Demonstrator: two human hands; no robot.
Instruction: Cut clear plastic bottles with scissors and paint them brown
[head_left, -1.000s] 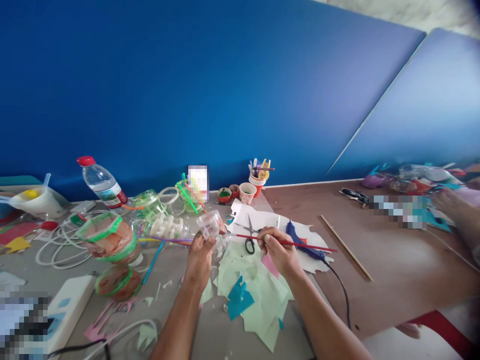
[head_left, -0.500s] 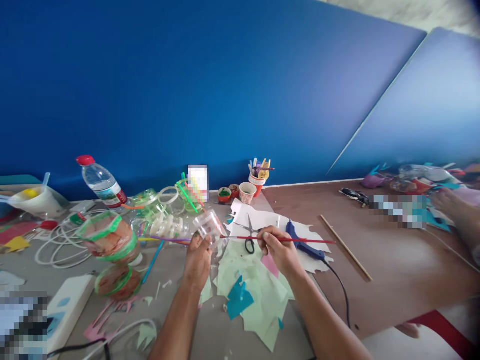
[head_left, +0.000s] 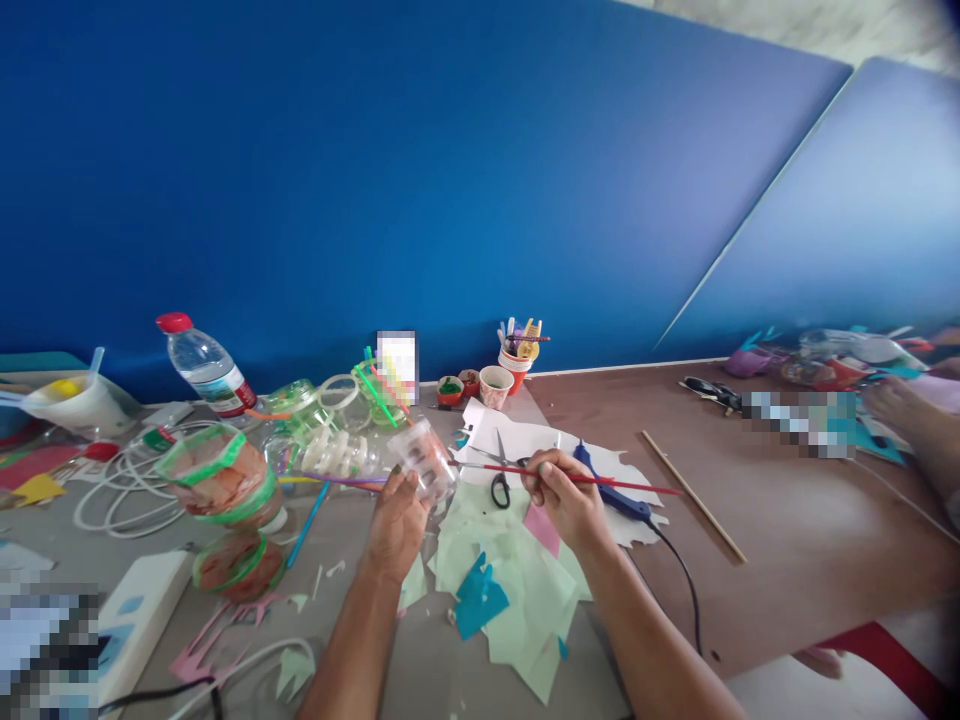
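Observation:
In the head view my left hand (head_left: 397, 520) grips a clear plastic cup (head_left: 426, 460) with cut-out openings and some reddish paint on its side. The cup is tilted above the table. My right hand (head_left: 566, 495) pinches a long red paintbrush (head_left: 630, 487), its bristle end pointing left at the cup's right side; whether the bristles touch the plastic I cannot tell. Below the brush, black-handled scissors (head_left: 500, 488) lie on white and pale green paper scraps (head_left: 517, 590). A blue glue gun (head_left: 615, 497) rests on the white paper just right of my right hand.
Small paint cups (head_left: 450, 392) and a paper cup (head_left: 495, 387) stand by the blue partition. A water bottle (head_left: 206, 368), a brown-painted container with green bands (head_left: 221, 475) and a power strip (head_left: 142, 625) are at left. A wooden stick (head_left: 694, 497) lies right, near another person's hand (head_left: 900, 410).
My left hand has turned the clear cup, so its side openings face me more. My right hand with the paintbrush has shifted slightly to the right.

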